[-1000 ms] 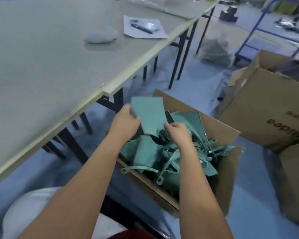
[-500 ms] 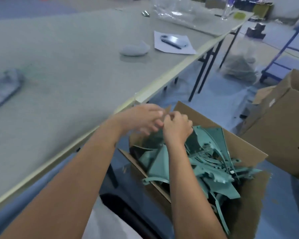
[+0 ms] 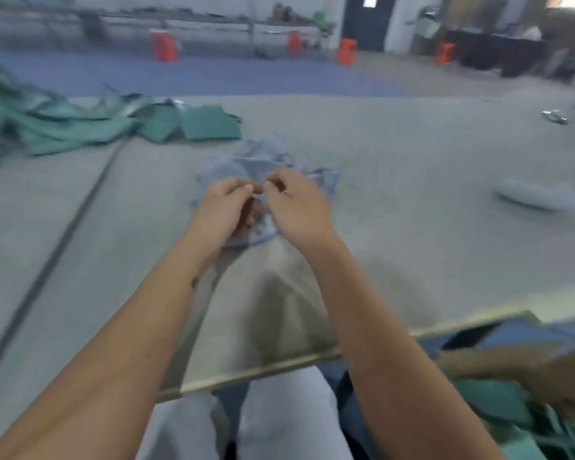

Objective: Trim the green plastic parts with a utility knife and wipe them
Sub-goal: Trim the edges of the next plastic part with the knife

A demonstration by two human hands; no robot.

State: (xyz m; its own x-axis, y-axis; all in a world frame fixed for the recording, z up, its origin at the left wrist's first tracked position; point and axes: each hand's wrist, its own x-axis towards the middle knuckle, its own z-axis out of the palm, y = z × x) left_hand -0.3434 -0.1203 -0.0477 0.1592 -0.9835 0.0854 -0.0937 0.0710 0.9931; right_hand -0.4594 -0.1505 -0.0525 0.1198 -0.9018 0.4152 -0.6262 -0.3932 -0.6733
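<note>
Left hand (image 3: pixel 224 210) and right hand (image 3: pixel 296 207) raised together over the middle of the grey table (image 3: pixel 412 194), fingertips meeting, curled as if pinching something small between them; what is pinched too blurred to tell. Directly beneath, a crumpled pale-blue cloth (image 3: pixel 256 161) lying on the tabletop. Green plastic parts (image 3: pixel 120 122) heaped at the far left of the table, well apart from both hands; more green parts (image 3: pixel 498 403) low at the right, below the table's near edge (image 3: pixel 263 370). Bare tabletop stretching right of the hands toward a grey bundle (image 3: pixel 538 195) near the right border; dark seam (image 3: pixel 47 270) running diagonally across the left side.
</note>
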